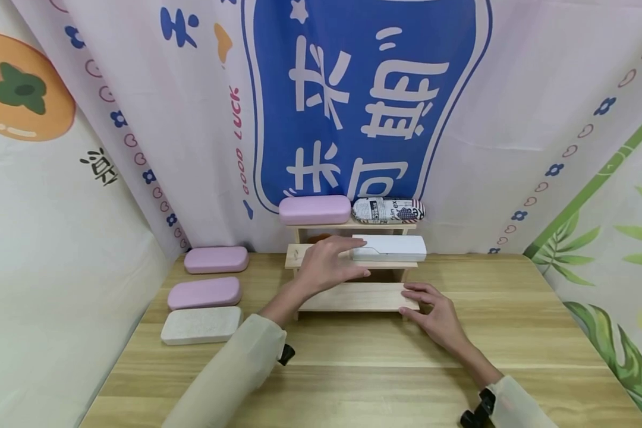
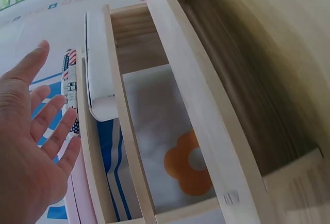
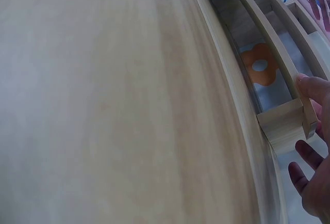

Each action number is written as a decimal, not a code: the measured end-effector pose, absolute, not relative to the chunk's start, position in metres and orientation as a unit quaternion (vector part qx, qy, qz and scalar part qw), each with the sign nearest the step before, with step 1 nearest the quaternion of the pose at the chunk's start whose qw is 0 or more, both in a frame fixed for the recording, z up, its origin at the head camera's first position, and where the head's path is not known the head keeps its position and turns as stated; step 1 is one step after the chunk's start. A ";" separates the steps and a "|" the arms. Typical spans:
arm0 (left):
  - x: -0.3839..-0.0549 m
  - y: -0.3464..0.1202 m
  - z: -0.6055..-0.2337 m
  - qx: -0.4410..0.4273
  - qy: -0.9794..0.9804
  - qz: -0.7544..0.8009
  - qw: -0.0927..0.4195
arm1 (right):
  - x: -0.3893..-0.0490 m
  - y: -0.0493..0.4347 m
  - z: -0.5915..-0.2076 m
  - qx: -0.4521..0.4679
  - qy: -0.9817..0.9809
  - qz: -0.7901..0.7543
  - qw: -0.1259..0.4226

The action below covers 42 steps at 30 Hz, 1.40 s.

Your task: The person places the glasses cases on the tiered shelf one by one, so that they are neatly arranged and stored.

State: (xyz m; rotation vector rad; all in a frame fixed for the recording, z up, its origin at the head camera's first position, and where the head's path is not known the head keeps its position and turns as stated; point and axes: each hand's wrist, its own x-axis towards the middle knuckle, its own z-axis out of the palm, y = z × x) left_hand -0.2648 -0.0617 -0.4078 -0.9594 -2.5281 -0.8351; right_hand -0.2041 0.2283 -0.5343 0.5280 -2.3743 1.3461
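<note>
A three-step wooden shelf [image 1: 353, 297] stands at the back of the table. My left hand [image 1: 329, 264], fingers spread and straight, hovers over its middle step and overlaps the left end of a white glasses case [image 1: 398, 248]. In the left wrist view a gap shows between that hand [image 2: 31, 131] and the white case [image 2: 100, 74]. My right hand [image 1: 433, 315] holds the right end of the lowest step, thumb at the front edge. On the top step lie a pink glasses case [image 1: 314, 210] and a newspaper-print glasses case [image 1: 388, 210].
Left of the shelf, two pink cases [image 1: 216, 260] and a speckled cream case [image 1: 202, 326] lie in a column on the wooden table [image 1: 342, 380]. A printed curtain [image 1: 513, 77] hangs right behind the shelf.
</note>
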 end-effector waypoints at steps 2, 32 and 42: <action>-0.262 -0.066 -0.408 -0.338 -0.881 -0.289 0.161 | -0.207 0.231 -0.538 0.187 -0.840 0.477 0.178; -0.226 -0.140 -0.413 -0.380 -0.852 -0.312 0.177 | -0.193 0.222 -0.513 0.186 -0.833 0.492 0.172; -0.214 -0.182 -0.416 -0.352 -0.859 -0.335 0.161 | -0.192 0.221 -0.509 0.198 -0.835 0.482 0.178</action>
